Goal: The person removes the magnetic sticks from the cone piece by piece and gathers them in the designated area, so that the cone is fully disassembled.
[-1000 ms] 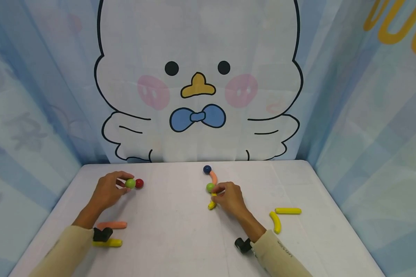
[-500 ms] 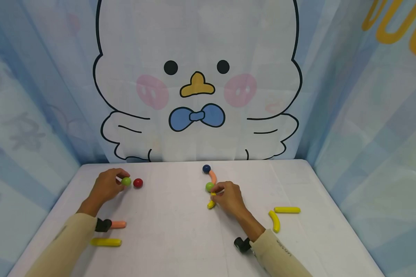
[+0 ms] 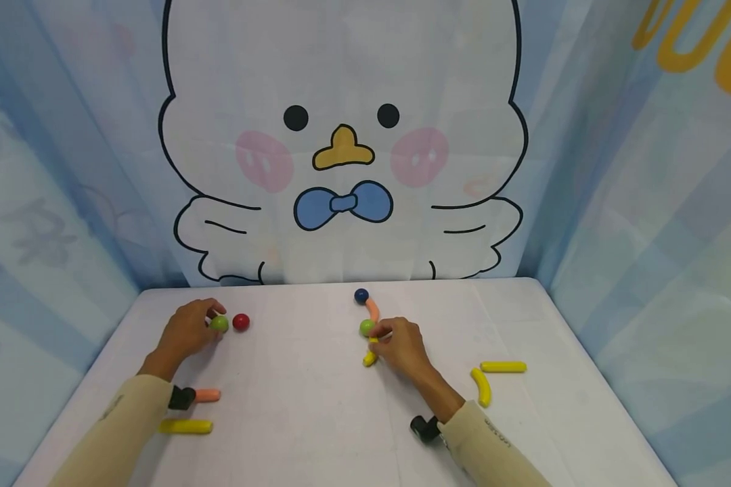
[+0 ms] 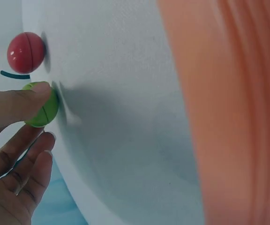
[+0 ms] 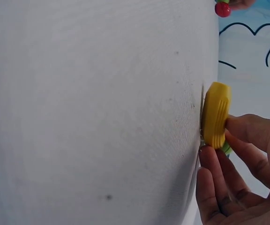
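At the left back of the table, my left hand [image 3: 185,331] pinches a green ball [image 3: 219,323] between thumb and fingers; the left wrist view shows the thumb on top of the ball [image 4: 50,108]. A red ball [image 3: 240,322] lies just right of it, a small gap apart. My right hand [image 3: 405,346] pinches a short curved yellow stick [image 3: 369,359] with its thumb and index finger; the fingers hide part of it. This stick ends a wavy line running back through a second green ball [image 3: 366,327], a curved orange stick [image 3: 373,310] and a dark blue ball [image 3: 361,295].
By the left forearm lie a straight orange stick [image 3: 208,395], partly hidden by the black wrist camera [image 3: 183,398], and a straight yellow stick [image 3: 185,426]. Right of the right hand are a straight yellow stick [image 3: 503,366] and a curved yellow one [image 3: 481,387]. A printed curtain stands behind.
My left hand has drawn the green ball leftward, away from the red ball it was against, then lowered it slightly. My right hand keeps its place on the curved yellow stick.
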`<control>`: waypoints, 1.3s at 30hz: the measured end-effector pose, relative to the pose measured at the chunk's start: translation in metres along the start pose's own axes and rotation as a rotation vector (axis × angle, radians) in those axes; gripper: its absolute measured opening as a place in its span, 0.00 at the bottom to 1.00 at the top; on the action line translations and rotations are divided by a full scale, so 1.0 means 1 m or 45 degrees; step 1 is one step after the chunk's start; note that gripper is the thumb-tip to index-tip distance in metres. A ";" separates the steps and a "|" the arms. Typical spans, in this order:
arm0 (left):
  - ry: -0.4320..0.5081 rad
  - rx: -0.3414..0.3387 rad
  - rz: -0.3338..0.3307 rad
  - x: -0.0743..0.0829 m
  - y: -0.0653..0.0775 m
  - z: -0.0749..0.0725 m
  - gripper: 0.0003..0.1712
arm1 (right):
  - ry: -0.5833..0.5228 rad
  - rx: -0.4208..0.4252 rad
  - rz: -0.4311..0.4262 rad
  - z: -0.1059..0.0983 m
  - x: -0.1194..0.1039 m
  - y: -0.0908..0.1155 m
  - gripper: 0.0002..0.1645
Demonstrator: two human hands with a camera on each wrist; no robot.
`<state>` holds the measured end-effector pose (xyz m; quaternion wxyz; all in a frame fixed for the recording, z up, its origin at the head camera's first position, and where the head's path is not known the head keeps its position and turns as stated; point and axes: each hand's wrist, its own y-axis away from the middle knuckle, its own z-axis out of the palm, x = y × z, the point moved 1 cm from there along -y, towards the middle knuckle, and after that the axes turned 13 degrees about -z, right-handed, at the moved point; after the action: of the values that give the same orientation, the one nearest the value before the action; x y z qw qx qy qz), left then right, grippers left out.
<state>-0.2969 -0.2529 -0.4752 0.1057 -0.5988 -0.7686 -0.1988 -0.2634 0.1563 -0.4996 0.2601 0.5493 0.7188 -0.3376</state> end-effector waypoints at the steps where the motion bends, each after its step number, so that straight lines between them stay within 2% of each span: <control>1: -0.004 0.006 0.005 0.000 0.000 0.000 0.26 | -0.003 -0.001 -0.001 0.000 0.000 0.000 0.09; 6: -0.043 0.075 0.028 0.001 0.003 -0.002 0.31 | -0.008 -0.006 0.002 -0.001 -0.001 0.000 0.09; 10: -0.053 0.201 0.073 0.005 0.009 -0.003 0.31 | -0.001 -0.005 0.009 -0.001 -0.001 0.000 0.09; 15: -0.007 0.378 0.155 0.022 0.021 -0.001 0.29 | 0.021 -0.001 0.006 -0.001 -0.001 -0.001 0.09; 19: 0.028 0.444 0.237 0.040 0.030 0.002 0.27 | 0.026 0.002 -0.008 -0.001 -0.001 0.000 0.09; 23: 0.035 0.444 0.328 0.060 0.036 0.009 0.26 | 0.030 -0.003 -0.031 -0.001 0.000 0.001 0.09; 29: 0.005 0.413 0.448 0.089 0.044 0.027 0.25 | 0.000 -0.023 -0.034 -0.001 -0.001 0.002 0.09; 39: -0.024 0.256 0.513 0.128 0.059 0.054 0.25 | -0.041 -0.073 -0.026 -0.002 -0.001 0.004 0.10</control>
<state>-0.2697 -0.1053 -0.4617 0.1952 -0.7286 -0.6503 -0.0904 -0.2590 0.1573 -0.4984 0.2840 0.5287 0.7294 -0.3282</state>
